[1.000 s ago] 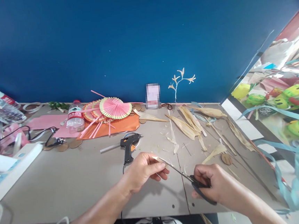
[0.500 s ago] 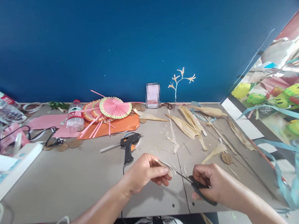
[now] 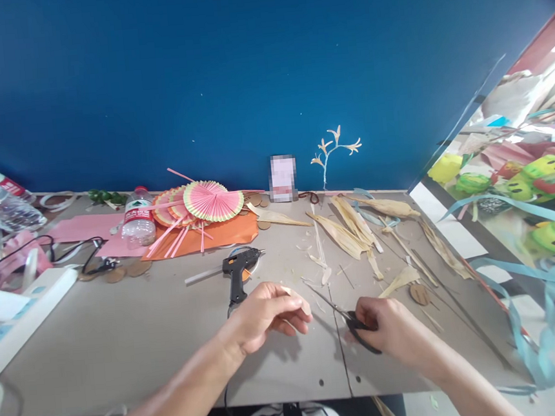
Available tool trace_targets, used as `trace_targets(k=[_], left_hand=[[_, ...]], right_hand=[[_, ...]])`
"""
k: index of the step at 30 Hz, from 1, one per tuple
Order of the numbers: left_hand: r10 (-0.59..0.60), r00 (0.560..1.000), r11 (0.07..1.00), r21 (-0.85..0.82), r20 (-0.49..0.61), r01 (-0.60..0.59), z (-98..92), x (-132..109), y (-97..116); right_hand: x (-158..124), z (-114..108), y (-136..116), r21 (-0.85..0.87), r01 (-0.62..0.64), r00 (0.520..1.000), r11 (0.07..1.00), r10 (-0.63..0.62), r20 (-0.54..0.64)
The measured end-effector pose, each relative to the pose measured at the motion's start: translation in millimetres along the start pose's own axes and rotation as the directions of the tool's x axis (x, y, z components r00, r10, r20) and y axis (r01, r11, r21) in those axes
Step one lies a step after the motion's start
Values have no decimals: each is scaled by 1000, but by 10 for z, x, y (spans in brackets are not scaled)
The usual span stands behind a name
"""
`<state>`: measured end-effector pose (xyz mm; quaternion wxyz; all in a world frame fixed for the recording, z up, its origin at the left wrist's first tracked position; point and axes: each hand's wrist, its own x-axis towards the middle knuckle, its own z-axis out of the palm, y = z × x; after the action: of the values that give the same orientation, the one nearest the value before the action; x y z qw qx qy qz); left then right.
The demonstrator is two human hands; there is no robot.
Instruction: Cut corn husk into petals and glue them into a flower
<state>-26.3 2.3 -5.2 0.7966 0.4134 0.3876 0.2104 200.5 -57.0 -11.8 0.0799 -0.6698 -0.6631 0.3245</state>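
My left hand (image 3: 278, 315) is closed in a pinch above the table, its thumb and fingers on a small piece of dried corn husk (image 3: 287, 291). Only a pale bit of that piece shows; the fingers hide the rest. In my right hand (image 3: 388, 328) are scissors (image 3: 332, 304) with black handles. Their blades look nearly closed and point up and left, a little apart from the left fingers. Thin husk scraps lie beyond the blades. Further right are dried corn husks (image 3: 341, 235) and a round wooden slice (image 3: 418, 294).
A black hot glue gun (image 3: 237, 273) lies beyond my left hand. Behind it are pink paper fans (image 3: 213, 200) on orange paper and a plastic bottle (image 3: 138, 220). A flower sprig (image 3: 327, 155) stands against the blue wall. A white power strip (image 3: 33, 307) lies left; blue ribbon (image 3: 542, 314) hangs right.
The scissor blades have drawn back from the husk piece, and my right hand has shifted slightly left and up. My left hand has turned, so less of the husk shows.
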Motion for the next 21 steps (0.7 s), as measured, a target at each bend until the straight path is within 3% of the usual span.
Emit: trace_targets(k=[5,12,16,21], left_hand=[[20,995,996,-82,-101,-28,-66,93,-22],[154,977,974,186,-150,-125,-16,105,-23],[182,969,961,241,-167,-139,3,125,-34],[196,963,959,242,-184,-149,39,203,-127]], right_hand=[[41,94,-30,-387,-5,999,922,25,45],[89,120,-60,-603,100,992,791,-36,117],[104,-16,-117,-525,135,983,840,-47,178],[140,-40,-294,-53,153,988,987,-154,-29]])
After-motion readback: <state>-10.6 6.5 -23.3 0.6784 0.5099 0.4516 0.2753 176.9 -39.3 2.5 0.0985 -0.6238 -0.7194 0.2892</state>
